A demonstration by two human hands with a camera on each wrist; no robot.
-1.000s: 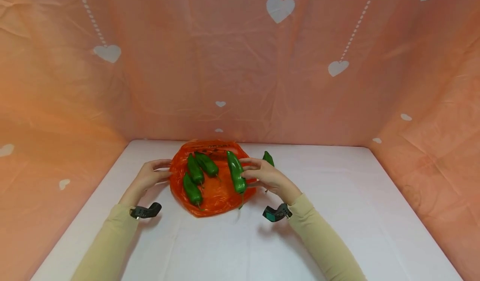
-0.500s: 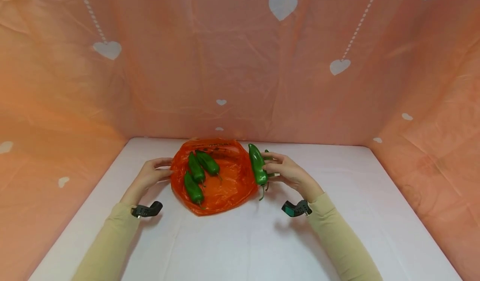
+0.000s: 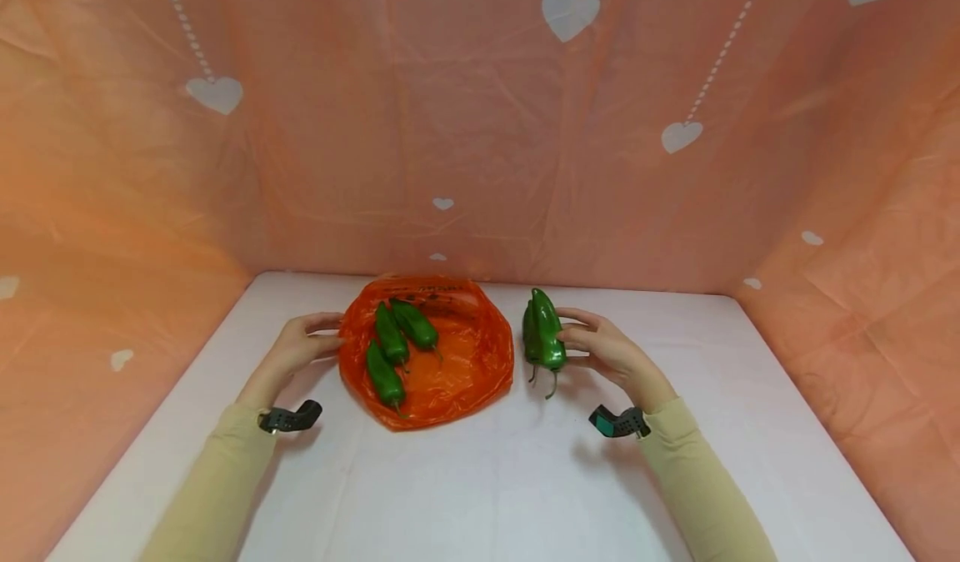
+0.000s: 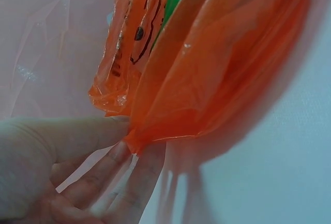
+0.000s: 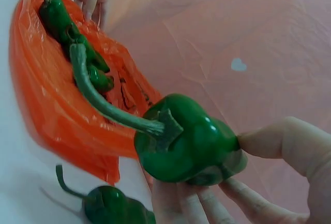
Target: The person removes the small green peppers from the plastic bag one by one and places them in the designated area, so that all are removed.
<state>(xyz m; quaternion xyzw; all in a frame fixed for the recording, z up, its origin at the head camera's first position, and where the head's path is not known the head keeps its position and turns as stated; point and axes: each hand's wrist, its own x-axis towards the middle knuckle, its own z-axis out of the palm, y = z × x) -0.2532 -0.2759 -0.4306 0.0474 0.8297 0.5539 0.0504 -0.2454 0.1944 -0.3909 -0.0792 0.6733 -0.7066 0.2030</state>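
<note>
While your left hand (image 3: 296, 349) pinches the left rim of the orange bag (image 3: 457, 383) between thumb and fingers, your right hand (image 3: 607, 349) pinches a green pepper (image 3: 551, 333) the same way. The bag sits near the far edge of the white table (image 3: 450, 495), a bit left of the middle. Its mouth is open and faces up, and it has black marks on its far side. Inside it lie three green peppers (image 3: 386, 377), all in the left part, with their stems toward the table's near edge. The pepper in your right hand is outside the bag, to its right, a little right of the middle of the far edge. Its stem points to the near edge too. Another pepper (image 5: 116, 206) is on the table just beside it, partly hidden behind it in the head view. I cannot tell if those two touch.
</note>
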